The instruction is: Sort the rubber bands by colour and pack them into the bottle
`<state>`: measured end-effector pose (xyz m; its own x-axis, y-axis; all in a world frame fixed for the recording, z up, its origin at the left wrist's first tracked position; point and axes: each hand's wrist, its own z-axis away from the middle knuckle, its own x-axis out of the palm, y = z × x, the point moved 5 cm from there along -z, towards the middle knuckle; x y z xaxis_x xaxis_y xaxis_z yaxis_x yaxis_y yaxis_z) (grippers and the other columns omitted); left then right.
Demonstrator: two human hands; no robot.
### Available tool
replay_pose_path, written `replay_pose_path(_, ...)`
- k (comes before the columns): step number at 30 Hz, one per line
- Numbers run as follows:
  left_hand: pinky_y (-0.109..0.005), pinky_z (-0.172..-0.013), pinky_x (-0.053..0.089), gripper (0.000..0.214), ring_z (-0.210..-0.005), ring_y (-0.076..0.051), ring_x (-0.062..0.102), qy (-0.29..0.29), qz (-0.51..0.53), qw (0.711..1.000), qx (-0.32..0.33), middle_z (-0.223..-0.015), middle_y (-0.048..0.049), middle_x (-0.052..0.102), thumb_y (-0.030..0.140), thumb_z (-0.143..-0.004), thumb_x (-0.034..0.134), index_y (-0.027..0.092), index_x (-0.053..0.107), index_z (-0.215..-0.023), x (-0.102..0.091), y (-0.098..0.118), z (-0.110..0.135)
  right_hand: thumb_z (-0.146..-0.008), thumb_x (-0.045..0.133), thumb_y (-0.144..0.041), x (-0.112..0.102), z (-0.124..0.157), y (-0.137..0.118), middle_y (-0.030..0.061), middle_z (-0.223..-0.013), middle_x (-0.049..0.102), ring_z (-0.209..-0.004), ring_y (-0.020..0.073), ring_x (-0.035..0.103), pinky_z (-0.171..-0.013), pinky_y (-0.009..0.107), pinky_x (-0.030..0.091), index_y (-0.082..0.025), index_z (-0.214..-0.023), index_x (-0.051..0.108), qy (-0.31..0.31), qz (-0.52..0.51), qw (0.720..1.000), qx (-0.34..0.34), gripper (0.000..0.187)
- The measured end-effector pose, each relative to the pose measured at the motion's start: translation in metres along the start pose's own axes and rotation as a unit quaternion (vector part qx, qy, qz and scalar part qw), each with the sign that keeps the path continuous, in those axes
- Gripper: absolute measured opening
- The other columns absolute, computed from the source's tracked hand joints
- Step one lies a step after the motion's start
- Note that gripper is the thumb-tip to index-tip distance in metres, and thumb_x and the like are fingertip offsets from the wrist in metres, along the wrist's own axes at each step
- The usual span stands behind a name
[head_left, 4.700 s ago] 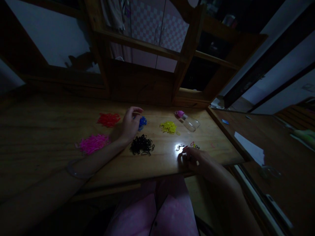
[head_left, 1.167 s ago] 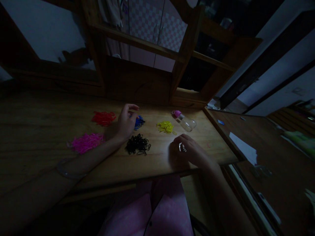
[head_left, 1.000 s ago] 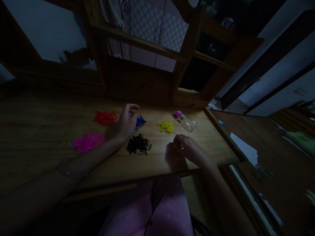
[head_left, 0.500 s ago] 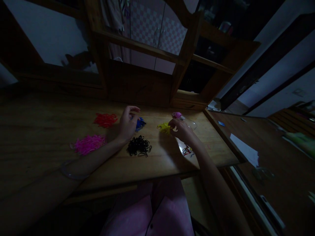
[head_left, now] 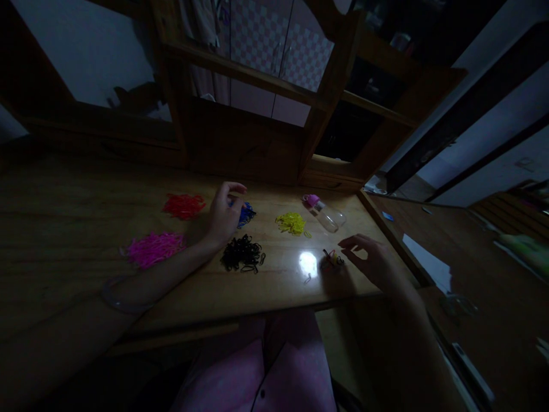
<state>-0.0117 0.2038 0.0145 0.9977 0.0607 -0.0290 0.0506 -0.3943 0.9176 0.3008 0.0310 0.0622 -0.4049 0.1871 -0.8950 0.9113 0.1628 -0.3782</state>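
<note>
Small rubber bands lie sorted in heaps on the wooden table (head_left: pixel 77 229): red (head_left: pixel 183 205), pink (head_left: pixel 153 249), blue (head_left: pixel 246 213), black (head_left: pixel 241 254) and yellow (head_left: pixel 291 223). My left hand (head_left: pixel 223 214) rests by the blue heap, fingers curled, thumb and forefinger close together over it. My right hand (head_left: pixel 371 260) hovers with fingers spread just right of a small mixed cluster of bands (head_left: pixel 332 258) near the table's front edge. A single loose band (head_left: pixel 307 278) lies by a bright glare spot.
A clear bottle with a pink cap (head_left: pixel 325 212) lies on its side behind the yellow heap. A wooden shelf frame (head_left: pixel 240 143) rises along the table's back. A lower wooden surface with white paper (head_left: pixel 426 263) sits to the right. Pink clothing (head_left: pixel 274 372) covers my lap.
My right hand went from the mixed cluster to the yellow heap, then drew back right and now hovers open beside the cluster. My left hand stayed at the blue heap.
</note>
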Motion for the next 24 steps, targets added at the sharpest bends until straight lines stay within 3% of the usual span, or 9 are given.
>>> replay_pose_path(6,-0.029,-0.065,0.047,0.025,-0.071,-0.014,0.060,0.005,0.001,1.000,-0.005,-0.098,-0.0016,0.064,0.009,-0.077,0.052,0.025,0.058,-0.096,0.000,-0.003,-0.001,-0.082,0.057,-0.016,0.024,0.011,0.007,0.0051,-0.090,0.067,-0.082,0.0204,0.064,-0.072,0.033,0.051,-0.023,-0.088,0.064,-0.053,-0.031,0.998,-0.006,0.011)
replay_pose_path(14,-0.027,-0.065,0.046,0.026,-0.071,-0.014,0.060,0.003,0.003,1.000,-0.005,-0.097,-0.0013,0.063,0.008,-0.077,0.050,0.023,0.058,-0.097,-0.001,0.000,-0.001,-0.077,0.056,-0.011,0.045,0.005,0.013,0.0007,-0.077,0.064,-0.067,0.0157,0.058,-0.061,0.026,0.042,-0.021,-0.083,0.056,-0.064,0.002,0.998,0.025,0.011)
replay_pose_path(24,-0.027,-0.068,0.046,0.025,-0.072,-0.013,0.060,-0.001,-0.006,1.000,0.006,-0.101,-0.0014,0.062,0.009,-0.079,0.050,0.023,0.057,-0.099,-0.001,-0.002,-0.001,-0.079,0.061,-0.016,0.022,0.006,0.004,0.0012,-0.081,0.059,-0.074,0.0162,0.056,-0.066,0.027,0.044,-0.021,-0.082,0.053,-0.014,-0.059,0.998,-0.022,0.010)
